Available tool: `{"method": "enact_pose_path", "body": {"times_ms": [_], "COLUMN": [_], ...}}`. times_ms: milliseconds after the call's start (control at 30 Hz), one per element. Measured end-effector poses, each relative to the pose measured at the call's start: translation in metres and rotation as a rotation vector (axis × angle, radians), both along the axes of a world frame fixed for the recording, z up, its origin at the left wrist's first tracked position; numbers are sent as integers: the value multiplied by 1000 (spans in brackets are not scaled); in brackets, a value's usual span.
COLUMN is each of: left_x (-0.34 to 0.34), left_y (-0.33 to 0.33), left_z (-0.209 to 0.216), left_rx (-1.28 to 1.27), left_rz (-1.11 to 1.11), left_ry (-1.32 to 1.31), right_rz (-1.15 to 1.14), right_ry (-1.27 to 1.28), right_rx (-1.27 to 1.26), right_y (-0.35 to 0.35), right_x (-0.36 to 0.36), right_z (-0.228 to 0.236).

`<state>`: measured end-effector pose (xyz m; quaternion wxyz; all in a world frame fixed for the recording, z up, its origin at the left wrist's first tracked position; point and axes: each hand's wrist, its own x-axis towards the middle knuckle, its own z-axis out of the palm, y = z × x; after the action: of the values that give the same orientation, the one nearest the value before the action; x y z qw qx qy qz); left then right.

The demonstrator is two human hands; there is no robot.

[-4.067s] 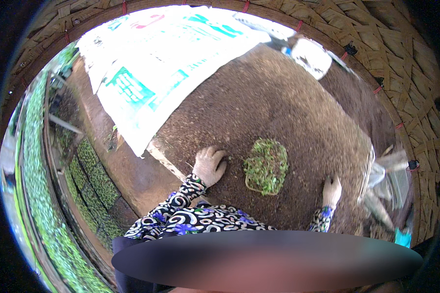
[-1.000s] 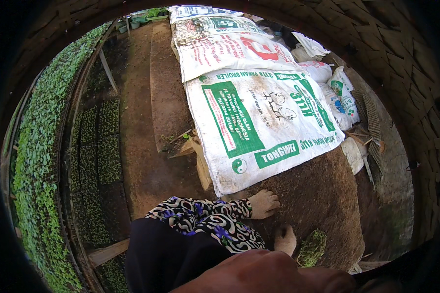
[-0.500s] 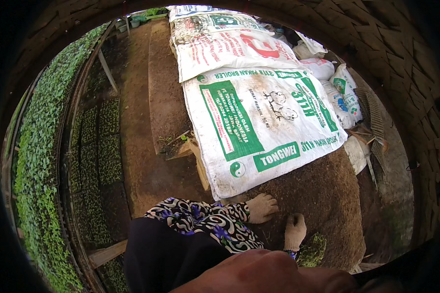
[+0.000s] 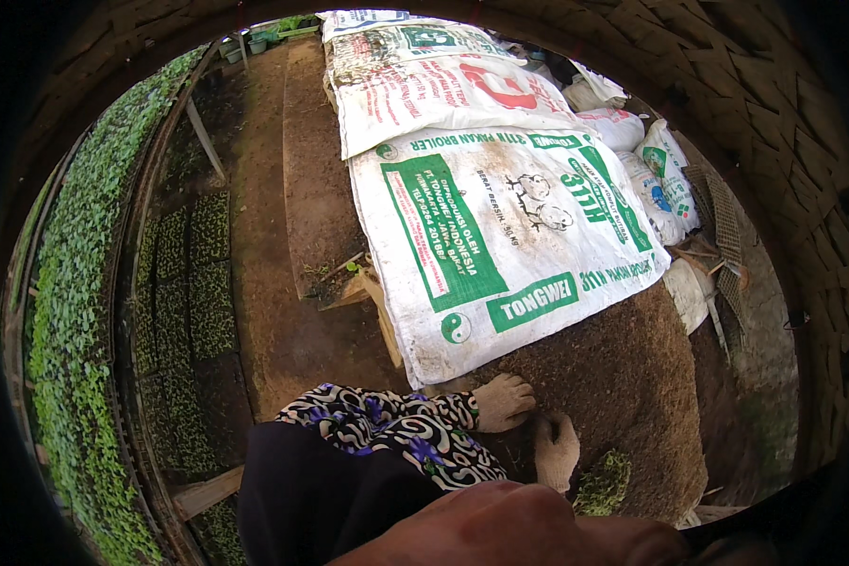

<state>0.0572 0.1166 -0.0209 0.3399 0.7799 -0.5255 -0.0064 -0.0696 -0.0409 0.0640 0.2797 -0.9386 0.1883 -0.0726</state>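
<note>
Both my hands wear pale knitted gloves and work low over a bed of dark brown soil [image 4: 623, 377]. My left hand [image 4: 505, 403] rests on the soil just below the edge of a flattened white sack [image 4: 538, 255] with green print. Its fingers are curled downward, and what they hold, if anything, is hidden. Close beside it on the right, my right hand [image 4: 557, 453] is closed, fingertips turned toward the left hand; I cannot make out anything in it. A clump of small green seedlings [image 4: 602, 483] lies on the soil right of my right hand.
More white sacks [image 4: 443, 90] cover the bed farther off. Filled sacks [image 4: 665, 179] stand at the right near woven matting [image 4: 717, 226]. To the left run a dirt path [image 4: 274, 283], seedling trays [image 4: 174, 311] and a long green plant bed [image 4: 75, 330]. A wooden post [image 4: 205, 140] leans there.
My right hand has moved left and its fingers have come up against my left hand. The left hand has stayed almost in place.
</note>
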Motion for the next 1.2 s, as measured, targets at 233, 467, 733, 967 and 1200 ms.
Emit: {"method": "enact_pose_path", "body": {"times_ms": [233, 467, 733, 967, 1200], "left_x": [1, -2, 0, 0, 2], "left_y": [0, 0, -5, -2, 3], "left_z": [2, 5, 10, 12, 12], "left_rx": [71, -6, 175, 212, 119], "left_rz": [-17, -66, -151, -199, -208], "left_ry": [32, -33, -25, 27, 55], "right_rz": [-41, -27, -225, -413, -416], "right_ry": [214, 113, -10, -20, 133], "right_rx": [22, -92, -156, -197, -334], "right_y": [7, 10, -45, -85, -112], "right_x": [-43, -60, -16, 53, 91], "right_z": [0, -19, -4, -17, -23]}}
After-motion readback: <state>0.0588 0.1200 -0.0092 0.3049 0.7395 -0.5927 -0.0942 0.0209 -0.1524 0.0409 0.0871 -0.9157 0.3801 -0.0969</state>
